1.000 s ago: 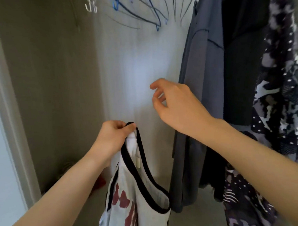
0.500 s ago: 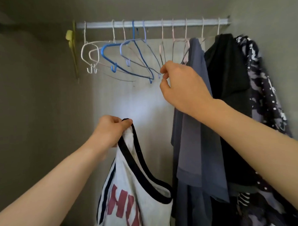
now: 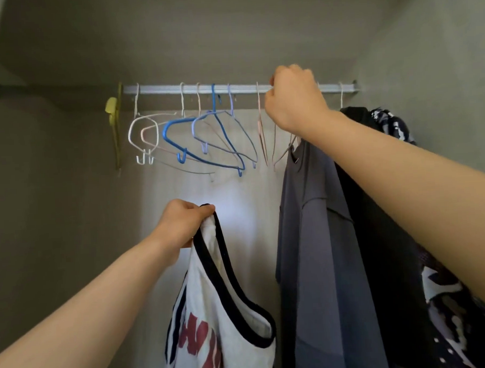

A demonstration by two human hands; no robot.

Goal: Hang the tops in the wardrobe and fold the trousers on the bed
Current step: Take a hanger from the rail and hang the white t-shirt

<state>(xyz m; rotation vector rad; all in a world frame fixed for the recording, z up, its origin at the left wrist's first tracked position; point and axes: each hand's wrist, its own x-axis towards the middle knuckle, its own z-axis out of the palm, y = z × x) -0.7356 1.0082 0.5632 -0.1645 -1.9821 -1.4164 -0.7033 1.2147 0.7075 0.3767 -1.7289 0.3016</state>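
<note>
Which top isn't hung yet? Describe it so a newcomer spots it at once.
Start at the wardrobe rail and drop below the empty hangers, left of the hanging grey T-shirt. There the left hand grips a white vest by its strap. It alone is white, with black edging and red letters; its neighbours are dark.

Right hand gone up from hanger shoulders to rail; fingers now curled at hook of pink hanger.
</note>
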